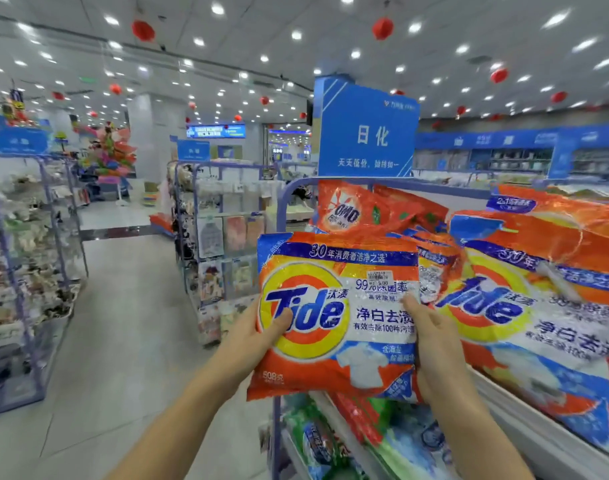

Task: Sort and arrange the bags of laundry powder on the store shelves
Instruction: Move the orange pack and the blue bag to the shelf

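1. Head view, nearest first: grips the 9 o'clock edge of a small Tide bag [337, 317] with the left hand [261, 327], thumb curled over the logo.
2. Pinches the bag's 3 o'clock edge with the right hand [434, 344], thumb on the front, fingers hidden behind.
3. Holds the bag upright and face-on at centre frame, in the air and clear of the shelf lip [503, 400].
4. Shows green-and-white bags [316, 434] on a lower shelf at 6 o'clock, under the held bag.
5. Shows a larger Tide bag [524, 313] lying flat on the top shelf at 3 o'clock.
6. Shows more small packs [438, 265] at 1 o'clock, partly hidden, then an OMO bag [351, 209] at 12 o'clock under a blue aisle sign [368, 133].
7. Reads as the sorting step: bag lifted and checked for brand and size, not yet placed.
8. Likely calls next for carrying it toward 1 o'clock, to the packs of like size, and laying it square, logo up, without nudging the loose pile over the lip.
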